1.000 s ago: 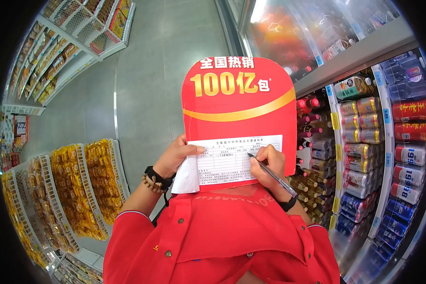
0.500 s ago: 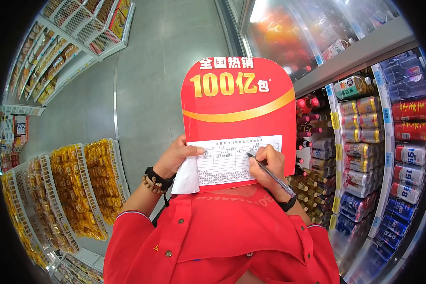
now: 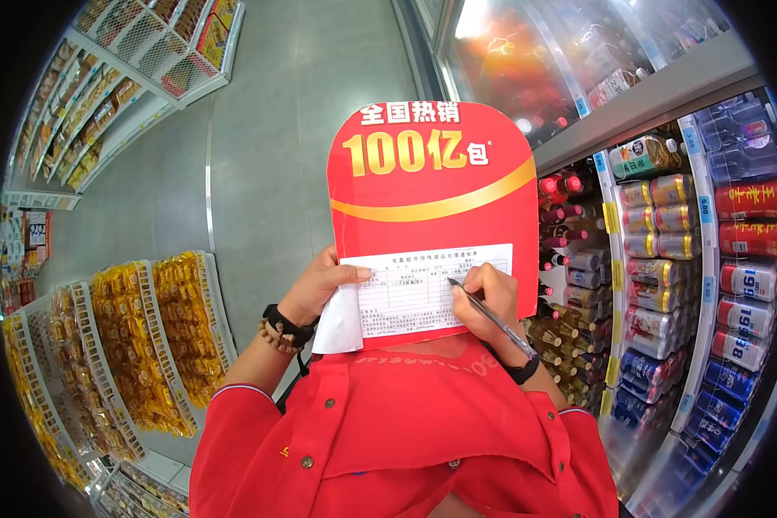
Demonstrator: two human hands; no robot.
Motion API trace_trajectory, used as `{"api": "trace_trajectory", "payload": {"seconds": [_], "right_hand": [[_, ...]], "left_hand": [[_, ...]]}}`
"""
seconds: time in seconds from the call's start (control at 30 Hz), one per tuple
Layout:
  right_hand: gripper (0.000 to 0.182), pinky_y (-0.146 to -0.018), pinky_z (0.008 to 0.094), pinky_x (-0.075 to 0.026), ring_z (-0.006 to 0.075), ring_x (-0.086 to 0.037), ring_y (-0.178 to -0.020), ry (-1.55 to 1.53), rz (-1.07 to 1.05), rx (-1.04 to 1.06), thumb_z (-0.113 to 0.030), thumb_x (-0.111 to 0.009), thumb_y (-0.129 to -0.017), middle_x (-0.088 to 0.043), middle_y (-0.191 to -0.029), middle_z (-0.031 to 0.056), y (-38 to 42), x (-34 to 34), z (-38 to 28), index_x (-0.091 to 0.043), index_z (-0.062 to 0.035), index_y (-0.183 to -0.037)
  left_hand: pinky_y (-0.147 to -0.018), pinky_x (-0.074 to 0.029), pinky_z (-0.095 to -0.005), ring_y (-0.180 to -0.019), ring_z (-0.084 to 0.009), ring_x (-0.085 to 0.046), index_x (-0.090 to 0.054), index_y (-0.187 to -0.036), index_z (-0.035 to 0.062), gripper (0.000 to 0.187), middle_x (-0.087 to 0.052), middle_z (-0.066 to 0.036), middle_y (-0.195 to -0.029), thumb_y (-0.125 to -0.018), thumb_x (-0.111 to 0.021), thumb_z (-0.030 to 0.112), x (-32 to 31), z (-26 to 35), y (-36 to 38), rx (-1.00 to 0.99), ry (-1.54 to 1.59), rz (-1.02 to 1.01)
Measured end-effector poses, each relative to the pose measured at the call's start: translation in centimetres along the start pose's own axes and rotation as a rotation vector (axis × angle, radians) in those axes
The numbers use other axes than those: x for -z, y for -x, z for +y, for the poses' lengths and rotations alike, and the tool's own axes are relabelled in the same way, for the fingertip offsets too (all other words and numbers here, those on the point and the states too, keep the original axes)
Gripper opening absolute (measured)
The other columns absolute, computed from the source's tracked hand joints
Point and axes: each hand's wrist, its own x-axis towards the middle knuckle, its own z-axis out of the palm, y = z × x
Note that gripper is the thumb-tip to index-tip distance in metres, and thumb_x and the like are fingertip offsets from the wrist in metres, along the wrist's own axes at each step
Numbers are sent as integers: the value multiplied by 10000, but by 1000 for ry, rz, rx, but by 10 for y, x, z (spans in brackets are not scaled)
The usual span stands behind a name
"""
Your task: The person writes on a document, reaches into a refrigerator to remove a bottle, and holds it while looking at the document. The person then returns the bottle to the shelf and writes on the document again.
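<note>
A red board (image 3: 432, 190) with large gold and white print is held upright against the body. On its lower part lies a white printed form (image 3: 397, 298) with a table and some handwriting. My left hand (image 3: 324, 285) grips the left edge of the board and the form, thumb on top, the other fingers hidden behind. My right hand (image 3: 492, 302) is closed round a pen (image 3: 496, 319), whose tip touches the form near the table's right columns. The form's left side hangs folded over the board's edge below my left thumb.
Racks of yellow packaged snacks (image 3: 125, 341) stand at the lower left, more shelves (image 3: 160, 52) at the upper left. On the right are cooler shelves with cans (image 3: 660, 220) and bottles (image 3: 570, 345), beside a glass door (image 3: 527, 60). Grey floor (image 3: 311, 78) shows ahead.
The board has shifted very slightly to the left and up. The pen tip has moved a little left with my right hand. Both grips are the same.
</note>
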Motion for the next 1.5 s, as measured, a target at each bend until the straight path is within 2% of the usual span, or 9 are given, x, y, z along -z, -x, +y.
{"api": "trace_trajectory", "payload": {"seconds": [0.1,0.2,0.3,1.1,1.2,1.3,1.5], "right_hand": [[266,-414,275,-331,143,-415,-424,-114,42,-29,-8,-647,-678,-469,-537,70,4,-2,5,-383,-48,-687],[259,-409,266,-316,127,-397,-423,-10,-2,19,14,-630,-687,-455,-531,61,0,1,-1,-378,-46,-694],[261,-406,262,-304,118,-384,-421,-107,37,-46,22,-624,-694,-448,-528,58,3,-1,1,-372,-45,-695],[274,-402,266,-294,110,-374,-420,-81,42,-20,20,-627,-690,-435,-519,52,2,0,-1,-362,-49,-688],[256,-427,308,-382,218,-479,-435,-11,31,-73,-34,-664,-631,-491,-543,83,2,1,-2,-412,-54,-665],[276,-402,269,-297,115,-377,-416,-43,51,-15,17,-632,-689,-438,-519,56,1,-1,-1,-364,-50,-684],[277,-406,269,-298,121,-376,-418,-41,26,-3,15,-636,-685,-435,-519,56,-2,2,-3,-366,-48,-685]], "left_hand": [[-834,-485,-287,-940,-144,-602,-528,-1118,-12,371,-608,-96,-1069,-758,-619,-16,0,0,0,-4,-10,2],[-835,-484,-284,-939,-142,-601,-527,-1117,-10,372,-606,-95,-1071,-757,-622,-13,0,1,1,5,-12,-6],[-836,-482,-282,-939,-141,-600,-528,-1115,-9,373,-606,-94,-1068,-756,-625,-9,2,0,0,-3,-18,1],[-836,-484,-286,-925,-147,-607,-527,-1111,-17,373,-611,-100,-1055,-754,-635,-3,0,1,1,-5,-23,6],[-830,-487,-283,-912,-145,-611,-531,-1104,-19,364,-614,-99,-1044,-753,-630,-7,-1,3,1,-10,-21,1],[-827,-489,-280,-908,-144,-612,-533,-1100,-20,360,-615,-99,-1040,-752,-625,-11,-1,3,0,-10,-21,3],[-825,-489,-279,-911,-144,-612,-532,-1103,-21,365,-615,-104,-1043,-751,-627,-12,0,3,-1,-4,-35,17]]}}
